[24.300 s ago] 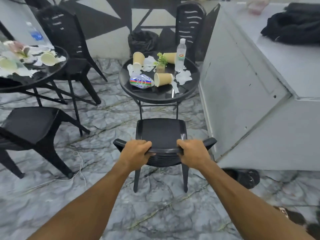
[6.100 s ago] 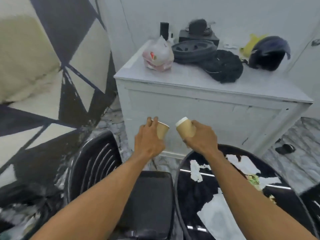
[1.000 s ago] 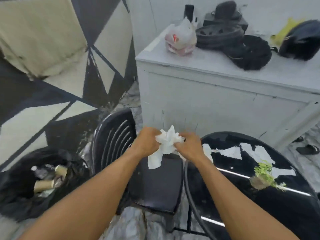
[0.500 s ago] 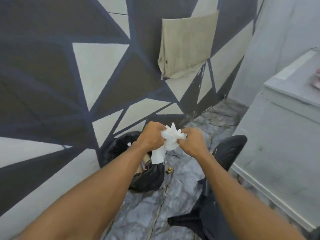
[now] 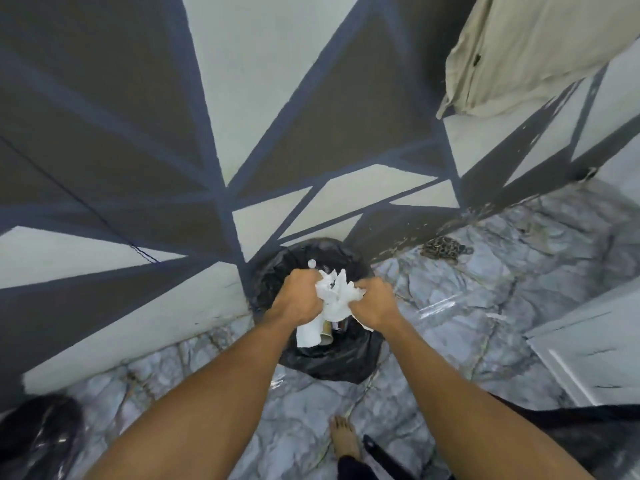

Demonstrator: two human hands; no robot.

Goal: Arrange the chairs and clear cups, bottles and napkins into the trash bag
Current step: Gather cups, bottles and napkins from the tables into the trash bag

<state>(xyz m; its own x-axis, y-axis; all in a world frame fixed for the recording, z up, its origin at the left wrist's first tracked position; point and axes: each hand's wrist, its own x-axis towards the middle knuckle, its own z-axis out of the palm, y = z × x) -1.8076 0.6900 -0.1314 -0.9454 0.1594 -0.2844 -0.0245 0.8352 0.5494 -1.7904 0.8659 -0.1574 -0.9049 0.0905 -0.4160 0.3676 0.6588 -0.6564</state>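
Napkins (image 5: 335, 299) bunched white between left hand (image 5: 298, 297) and right hand (image 5: 374, 303), fingers of both clamped on them, above open black trash bag (image 5: 332, 358) on marble floor (image 5: 467, 306) against patterned wall (image 5: 138, 150)

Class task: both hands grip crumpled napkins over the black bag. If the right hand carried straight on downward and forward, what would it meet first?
Probably the open trash bag, landing on the paper cup inside; the right hand appears directly above, though depth is unclear.
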